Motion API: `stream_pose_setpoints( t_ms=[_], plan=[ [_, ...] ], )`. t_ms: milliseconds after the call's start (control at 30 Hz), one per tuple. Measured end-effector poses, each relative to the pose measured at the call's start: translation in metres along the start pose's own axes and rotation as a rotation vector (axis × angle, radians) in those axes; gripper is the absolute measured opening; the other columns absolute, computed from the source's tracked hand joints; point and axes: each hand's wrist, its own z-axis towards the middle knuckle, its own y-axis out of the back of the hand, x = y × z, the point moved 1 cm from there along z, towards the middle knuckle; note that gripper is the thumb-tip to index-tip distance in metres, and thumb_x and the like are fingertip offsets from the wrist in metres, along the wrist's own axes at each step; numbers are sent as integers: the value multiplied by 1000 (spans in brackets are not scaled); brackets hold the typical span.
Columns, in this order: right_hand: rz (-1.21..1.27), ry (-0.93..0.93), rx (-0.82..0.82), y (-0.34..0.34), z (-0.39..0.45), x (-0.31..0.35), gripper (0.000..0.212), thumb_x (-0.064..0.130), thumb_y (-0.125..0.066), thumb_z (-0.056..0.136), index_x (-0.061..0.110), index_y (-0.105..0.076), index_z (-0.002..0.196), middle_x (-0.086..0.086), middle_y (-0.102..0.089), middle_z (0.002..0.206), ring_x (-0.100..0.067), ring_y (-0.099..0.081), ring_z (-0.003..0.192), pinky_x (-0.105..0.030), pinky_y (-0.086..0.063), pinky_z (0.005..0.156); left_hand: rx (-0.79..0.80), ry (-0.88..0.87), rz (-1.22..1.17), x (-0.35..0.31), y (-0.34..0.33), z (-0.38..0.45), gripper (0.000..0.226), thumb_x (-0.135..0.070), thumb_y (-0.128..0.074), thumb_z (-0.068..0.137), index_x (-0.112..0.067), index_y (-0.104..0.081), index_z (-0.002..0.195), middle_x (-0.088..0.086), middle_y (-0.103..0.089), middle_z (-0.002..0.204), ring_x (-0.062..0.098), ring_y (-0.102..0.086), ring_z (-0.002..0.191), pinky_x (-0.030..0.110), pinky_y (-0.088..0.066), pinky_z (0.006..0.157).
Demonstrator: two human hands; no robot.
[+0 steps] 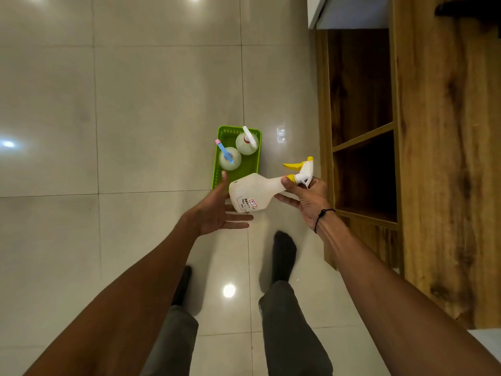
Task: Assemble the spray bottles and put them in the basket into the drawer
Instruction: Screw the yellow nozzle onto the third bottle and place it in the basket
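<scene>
Spray bottle (253, 195) with the yellow trigger lies tilted in the air, the right hand (306, 198) clamped round its neck, the left hand (217, 211) spread apart just beside its base. Beyond that grip, the green basket (220, 164) holds two finished bottles on the floor. I'd lower it upright into the free corner. Its label is too blurred to read.

Green basket (255, 162) near end free, two spray bottles (230, 158) filling far part, open tiled floor (135, 118) around.
</scene>
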Motion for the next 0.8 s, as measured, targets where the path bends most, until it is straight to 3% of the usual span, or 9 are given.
stream_pose_setpoints(
  t_ms=[67, 100, 200, 267, 333, 367, 467, 567, 800],
  plan=[
    [12, 11, -4, 0, 1, 0, 26, 0, -81, 84, 13, -73, 105, -10, -78, 95, -27, -81, 93, -44, -67, 73, -10, -36, 22, 3, -1, 5, 57, -59, -59, 98, -16, -65, 134, 24, -69, 135, 32, -78, 102, 36, -67, 71],
    [24, 14, -12, 0, 2, 0, 26, 0, -81, 85, 13, -73, 106, -10, -78, 96, -28, -81, 95, -45, -66, 74, 6, -106, -9, 5, 1, 9, 44, -38, -66, 101, -18, -60, 139, 23, -63, 143, 34, -77, 108, 38, -67, 77],
    [18, 8, -41, 3, 4, 1, 28, 1, -81, 84, 12, -72, 107, -13, -78, 100, -34, -79, 101, -45, -66, 74, 45, -273, -70, 10, 7, 12, 69, 0, -75, 91, -31, -52, 149, 12, -54, 153, 37, -66, 129, 59, -61, 95],
    [-11, 5, -37, 1, 5, 2, 28, 0, -81, 84, 11, -71, 108, -16, -76, 104, -35, -78, 103, -46, -66, 74, 9, -183, -113, 7, 1, 14, 57, -29, -77, 94, -34, -57, 147, 11, -63, 147, 38, -69, 126, 65, -60, 91],
    [-24, 13, -19, -1, 7, 3, 29, -2, -80, 85, 7, -70, 110, -19, -74, 107, -35, -76, 105, -46, -67, 75, -60, -39, -76, 5, -6, 11, 62, -64, -66, 93, -26, -64, 141, 15, -76, 128, 38, -76, 113, 54, -66, 83],
    [-28, 17, -19, -2, 7, 5, 30, -2, -80, 85, 5, -69, 112, -20, -73, 108, -36, -76, 105, -46, -67, 75, -91, -15, -64, 4, -7, 12, 65, -65, -63, 94, -22, -63, 141, 16, -79, 120, 36, -78, 106, 44, -68, 77],
    [12, 23, -45, -3, 10, 14, 25, 2, -80, 87, 7, -69, 108, -17, -75, 105, -31, -78, 97, -43, -67, 72, -36, -157, -142, 3, -9, 14, 53, -22, -68, 101, -20, -51, 152, 13, -71, 133, 35, -75, 115, 36, -67, 79],
    [-16, 11, -59, -7, 10, 23, 23, 4, -81, 86, 7, -69, 106, -16, -75, 103, -31, -77, 96, -42, -67, 71, -7, -274, -23, 2, -14, 10, 78, 14, -73, 88, -24, -43, 150, 10, -59, 144, 37, -68, 125, 46, -66, 88],
    [-181, 33, -16, -20, 19, 31, 28, 3, -85, 82, 10, -73, 106, -12, -72, 96, -30, -76, 99, -41, -66, 71, -355, -474, 728, -2, -28, 23, 105, -15, -101, 62, -20, -40, 147, 0, -60, 130, 20, -63, 114, 21, -61, 75]
  ],
)
